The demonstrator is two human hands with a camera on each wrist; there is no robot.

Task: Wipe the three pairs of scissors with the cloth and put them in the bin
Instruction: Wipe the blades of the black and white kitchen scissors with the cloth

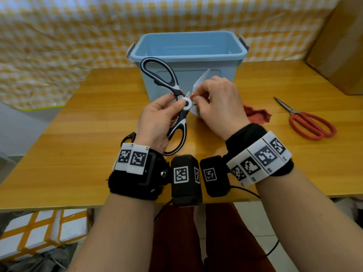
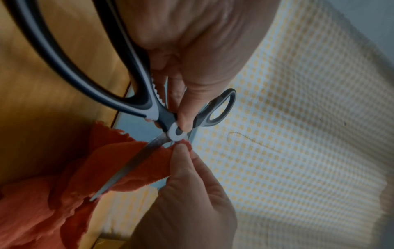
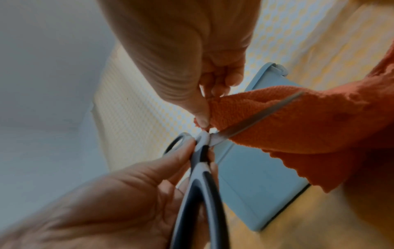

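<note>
My left hand [image 1: 176,100] holds the black-and-white kitchen scissors [image 1: 167,75] at the pivot, thumb on the white disc, with the blades spread wide above the table. My right hand [image 1: 196,97] pinches the red cloth [image 1: 257,114] onto one blade beside the pivot. In the left wrist view the cloth [image 2: 149,161] lies under the other blade [image 2: 127,168]. The right wrist view shows the cloth [image 3: 287,121] draped from my fingers. The empty blue bin [image 1: 188,55] stands just behind. Red-handled scissors [image 1: 310,122] lie at the right. A black handle [image 1: 128,137] peeks out by my left wrist.
The wooden table [image 1: 78,134] has its front edge close to my wrists. A cardboard box [image 1: 337,46] stands at the back right. A yellow checked sheet [image 1: 59,36] hangs behind the table. A sensor cable trails off the front edge.
</note>
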